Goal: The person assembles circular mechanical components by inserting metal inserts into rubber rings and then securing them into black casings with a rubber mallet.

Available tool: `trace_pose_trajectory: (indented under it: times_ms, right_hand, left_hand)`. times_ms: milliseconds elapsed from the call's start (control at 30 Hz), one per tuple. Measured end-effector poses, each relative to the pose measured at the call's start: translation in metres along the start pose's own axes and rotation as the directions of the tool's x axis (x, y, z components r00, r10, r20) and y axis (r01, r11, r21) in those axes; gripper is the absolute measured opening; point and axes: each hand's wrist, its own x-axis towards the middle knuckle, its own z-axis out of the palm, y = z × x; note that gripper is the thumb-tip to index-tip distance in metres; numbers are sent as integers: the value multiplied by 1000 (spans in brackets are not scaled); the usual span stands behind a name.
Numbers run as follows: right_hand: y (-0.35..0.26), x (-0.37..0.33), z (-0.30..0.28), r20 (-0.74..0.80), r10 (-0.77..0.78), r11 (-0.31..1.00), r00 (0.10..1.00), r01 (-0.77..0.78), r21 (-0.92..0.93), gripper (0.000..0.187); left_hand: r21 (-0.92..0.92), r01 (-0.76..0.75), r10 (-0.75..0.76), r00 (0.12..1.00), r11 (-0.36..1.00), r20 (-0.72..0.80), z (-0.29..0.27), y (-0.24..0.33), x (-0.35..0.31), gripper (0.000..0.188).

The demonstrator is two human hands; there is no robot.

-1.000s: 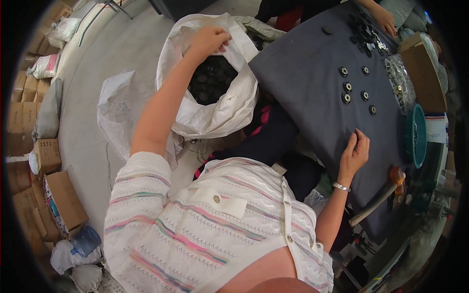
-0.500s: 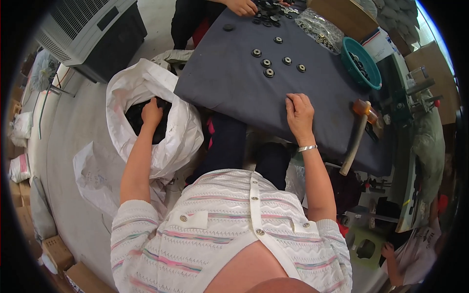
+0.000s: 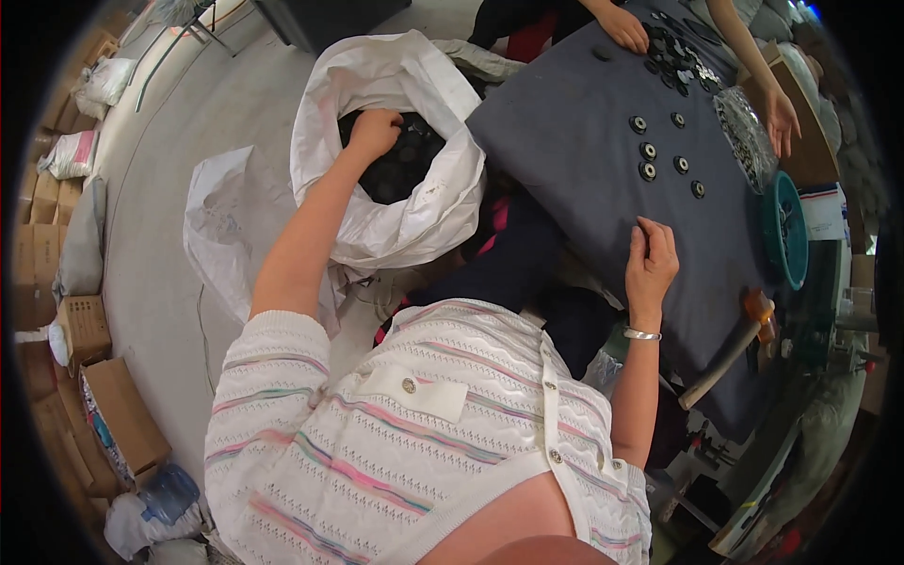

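Observation:
My left hand (image 3: 377,134) is inside the mouth of a white woven sack (image 3: 325,99), over a heap of black round parts (image 3: 405,160). Its fingers are curled; what lies under them cannot be told apart from the dark heap. Over the near edge of the grey-covered table (image 3: 584,141), my right hand (image 3: 652,264) is held with fingers bent in and thumb close to the forefinger, nothing visible in it. Beyond that hand, several black wheel-like discs with metal centres (image 3: 648,151) lie spaced apart on the cloth.
A mallet (image 3: 725,358) lies at the table's right, below a teal basin (image 3: 789,231) of dark parts. Past a clear plastic bag of parts (image 3: 744,137) is a cardboard box (image 3: 805,122). Another person's hands (image 3: 621,26) are near a pile of black parts (image 3: 673,61).
The view has swung left, shifting the scene rightward. My left hand is higher in the sack, its fingers turned to the right. A co-worker's arm now reaches down by the plastic bag.

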Motion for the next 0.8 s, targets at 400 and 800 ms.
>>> trace_pose_trajectory:
  times_ms: [400, 800]
  right_hand:
    - [6, 5, -13, -18, 113, 993, 993, -113, 39, 10]
    - [-66, 28, -3, 100, -188, 971, 977, 170, 166, 41]
  left_hand:
    - [345, -95, 59, 992, 934, 112, 24, 30, -36, 8]
    - [-881, 95, 75, 986, 464, 146, -66, 216, -42, 19]
